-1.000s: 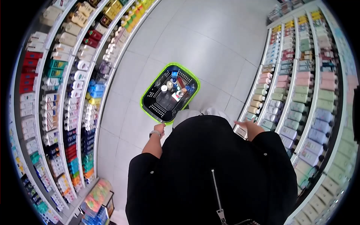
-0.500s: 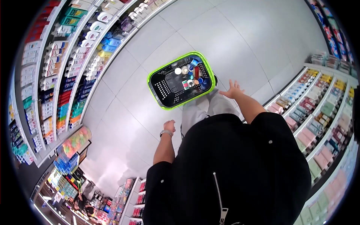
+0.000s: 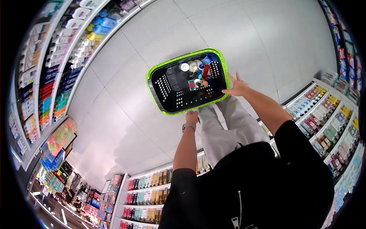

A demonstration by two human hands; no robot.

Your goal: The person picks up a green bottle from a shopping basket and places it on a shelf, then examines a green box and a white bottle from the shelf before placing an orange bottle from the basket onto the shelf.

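Underfoot, tiled floor [image 3: 126,95] between stocked shelves [image 3: 49,68]; left hand [image 3: 191,116] fisted on basket [image 3: 179,58], right hand [image 3: 237,87], fingers [image 3: 231,78] wide

1 head-worn fisheye view looks steeply down, basket [image 3: 173,93] and floor [image 3: 114,103] below.

The floor [image 3: 126,87] has big pale tiles. Long shelves [image 3: 49,65] on one side hold boxes and bottles in many colours. More shelves [image 3: 328,122] with bottles stand across from them. A bin [image 3: 61,135] holds bright little packs.
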